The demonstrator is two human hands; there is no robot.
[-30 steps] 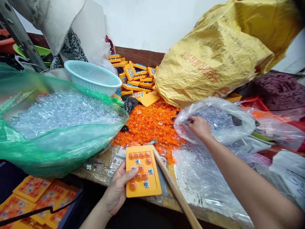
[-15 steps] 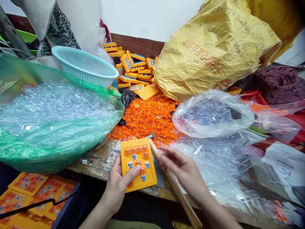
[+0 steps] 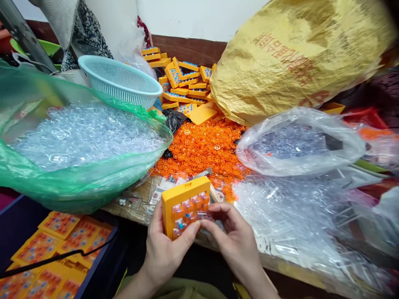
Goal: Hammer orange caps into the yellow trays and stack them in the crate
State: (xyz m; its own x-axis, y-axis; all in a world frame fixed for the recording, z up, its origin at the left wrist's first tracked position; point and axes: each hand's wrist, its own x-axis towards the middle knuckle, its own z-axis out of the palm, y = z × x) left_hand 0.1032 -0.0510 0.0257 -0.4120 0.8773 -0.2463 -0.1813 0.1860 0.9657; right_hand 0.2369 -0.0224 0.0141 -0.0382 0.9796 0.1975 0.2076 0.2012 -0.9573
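Observation:
My left hand [image 3: 166, 253] is closed around the lower left of a yellow-orange plastic panel [image 3: 174, 195], its thumb lying across the front. The panel is tilted up, its face turned toward my right hand. Translucent orange button caps [image 3: 196, 202] cover several of its slots, while other slots show blue-and-white pieces [image 3: 180, 224]. At the panel's right edge my right hand [image 3: 238, 238] is closed, thumb and fingertips pinched near the buttons. Something small and clear seems to be between them, too indistinct to name. Behind the right fingers shows part of a wooden stick [image 3: 215, 194], mostly hidden.
Loose orange caps [image 3: 202, 145] are heaped beyond the panel. A green bag [image 3: 124, 178] of clear parts lies left, a white bag [image 3: 246, 160] right. Clear pieces [image 3: 280, 216] spread across the right side. Filled panels [image 3: 59, 224] sit in a bin at lower left.
The panel has tilted from nearly flat to steeply raised. My right hand has come left from above the stick to the panel's edge, its fingers now pinched. The view has shifted slightly.

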